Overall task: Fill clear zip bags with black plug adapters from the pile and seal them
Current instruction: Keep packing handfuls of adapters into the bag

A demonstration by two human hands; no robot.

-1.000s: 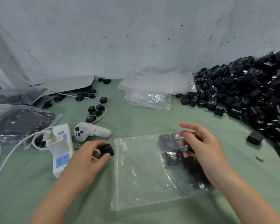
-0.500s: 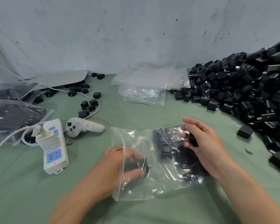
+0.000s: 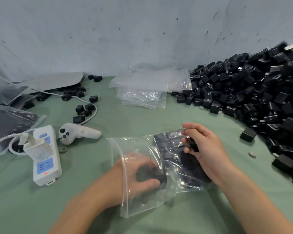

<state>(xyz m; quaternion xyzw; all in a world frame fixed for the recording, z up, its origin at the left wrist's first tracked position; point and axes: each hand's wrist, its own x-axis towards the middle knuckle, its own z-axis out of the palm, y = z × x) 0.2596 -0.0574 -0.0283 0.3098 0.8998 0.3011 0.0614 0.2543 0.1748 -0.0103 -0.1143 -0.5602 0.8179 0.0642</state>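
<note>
Centrally, in the head view looking down at a green-covered bench, a clear plastic zip bag lies with its open mouth facing left. The person's left hand is pushed inside through that mouth and shows hazily through the plastic, its thumb and fingers curled round a black cube-shaped plug adapter; motion blur softens the detail. Further right inside the bag, packed black adapters sit in neat rows towards its closed end. The right hand rests on top of that end, its fingers bent and pinching a second black adapter against the thumb; whether this one is inside or outside the plastic cannot be told. To the right, a large pile of black plug adapters slopes up against a pale grey wall, with one stray adapter lying just apart from its near edge. Behind the bag, near the wall, is a stack of empty clear zip bags. To the left lie a white handheld controller and a white power strip with blue sockets, a white plug fitted in it. Loose black adapters and a white cable are scattered beyond them, and filled plastic bags of dark parts lie at the far left edge.
</note>
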